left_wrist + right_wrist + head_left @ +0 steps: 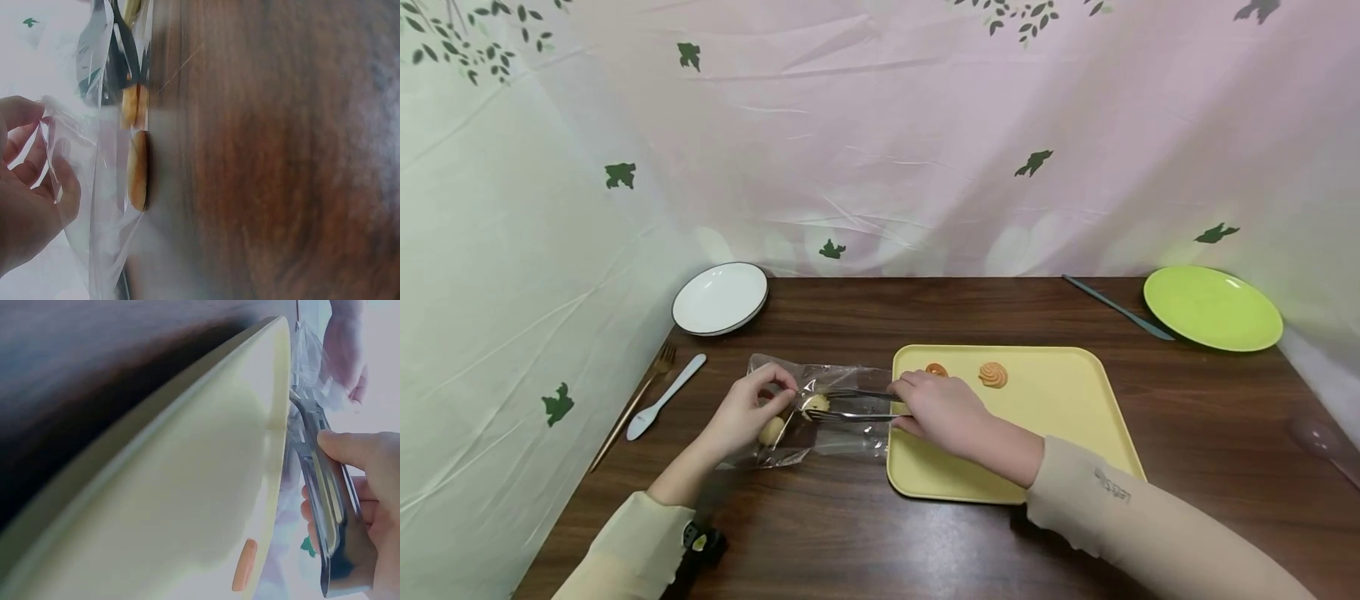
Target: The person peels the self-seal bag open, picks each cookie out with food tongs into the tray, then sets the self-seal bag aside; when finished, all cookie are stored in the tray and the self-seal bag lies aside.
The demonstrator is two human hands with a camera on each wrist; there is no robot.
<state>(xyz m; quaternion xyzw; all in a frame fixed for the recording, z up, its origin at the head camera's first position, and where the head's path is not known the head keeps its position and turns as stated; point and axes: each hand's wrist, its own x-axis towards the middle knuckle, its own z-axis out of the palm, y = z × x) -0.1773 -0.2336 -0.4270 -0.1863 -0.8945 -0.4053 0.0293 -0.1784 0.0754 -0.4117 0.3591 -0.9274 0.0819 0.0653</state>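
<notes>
My left hand [751,410] pinches the upper edge of a clear plastic bag [850,442] that lies on the table. Inside the bag are two pale cookies; the nearer cookie [771,431] lies under the film, seen edge-on in the left wrist view. My right hand [946,414] grips metal tongs [331,506], whose tips reach into the bag around the other cookie [816,406]. Under the right hand is a yellow tray [1060,417]. On it sit a swirled cookie [992,374] and a cookie with a reddish centre [936,369], partly hidden behind the right hand.
At the back left stands a white plate [721,298], with a white spoon [666,397] and a copper-coloured fork [632,408] below it. A green plate [1213,308] and a blue-grey knife [1117,307] lie at the back right. Another spoon [1311,435] rests near the right edge.
</notes>
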